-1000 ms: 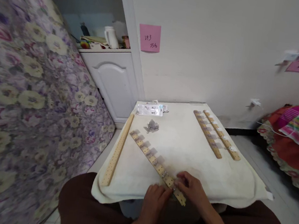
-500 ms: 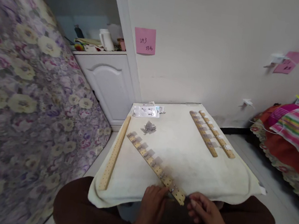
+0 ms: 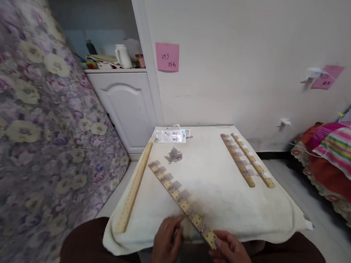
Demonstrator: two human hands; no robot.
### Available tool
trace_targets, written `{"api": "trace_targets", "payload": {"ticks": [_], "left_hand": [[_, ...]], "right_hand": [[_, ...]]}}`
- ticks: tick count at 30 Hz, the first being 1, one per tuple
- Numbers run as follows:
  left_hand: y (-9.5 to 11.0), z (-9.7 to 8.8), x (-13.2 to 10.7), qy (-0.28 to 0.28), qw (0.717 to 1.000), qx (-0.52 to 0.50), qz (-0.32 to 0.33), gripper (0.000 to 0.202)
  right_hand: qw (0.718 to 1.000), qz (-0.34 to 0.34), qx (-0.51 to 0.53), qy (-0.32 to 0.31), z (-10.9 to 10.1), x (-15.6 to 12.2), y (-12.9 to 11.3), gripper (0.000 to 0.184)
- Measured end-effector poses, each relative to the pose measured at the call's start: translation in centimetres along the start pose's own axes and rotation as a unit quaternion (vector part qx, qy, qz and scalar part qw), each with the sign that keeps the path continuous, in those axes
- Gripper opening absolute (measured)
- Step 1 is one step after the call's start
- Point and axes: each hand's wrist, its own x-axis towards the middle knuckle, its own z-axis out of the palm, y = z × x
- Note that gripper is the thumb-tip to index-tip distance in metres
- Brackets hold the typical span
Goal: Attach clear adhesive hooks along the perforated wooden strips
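Note:
A perforated wooden strip (image 3: 182,205) lies slantwise on the cloth, its near end sticking out over the front edge. Small metal pieces and clear tabs are spaced along it. My right hand (image 3: 228,250) grips that near end between thumb and fingers. My left hand (image 3: 165,244) is just left of the strip, fingers bent and thumb apart, with nothing visible in it. A small heap of clear and metal bits (image 3: 175,154) lies beyond the strip's far end.
A plain perforated wooden bar (image 3: 133,190) runs along the table's left side. Two more fitted strips (image 3: 238,160) lie at the right. Clear packaging (image 3: 170,136) rests at the back left of the cloth-covered table (image 3: 248,216). A floral curtain (image 3: 48,134) hangs at left.
My right hand has closed on the strip's near end. My left hand has moved off the strip to the left. The strip's near end has shifted slightly toward me.

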Motion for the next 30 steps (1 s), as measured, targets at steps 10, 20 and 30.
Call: {"api": "trace_targets", "payload": {"ticks": [10, 20, 30], "left_hand": [[-4.4, -3.7, 2.3, 0.057, 0.994, 0.056, -0.081, 0.02], [-4.7, -3.3, 2.2, 0.042, 0.991, 0.079, -0.103, 0.022], [-5.3, -3.4, 2.1, 0.023, 0.988, 0.121, -0.088, 0.023]], "right_hand": [[0.988, -0.009, -0.079, -0.133, 1.6, 1.5, 0.6, 0.053], [0.981, -0.063, -0.036, -0.18, 1.4, 0.6, -0.1, 0.049], [0.988, -0.076, 0.041, -0.125, 0.8, -0.2, -4.8, 0.034]]}}
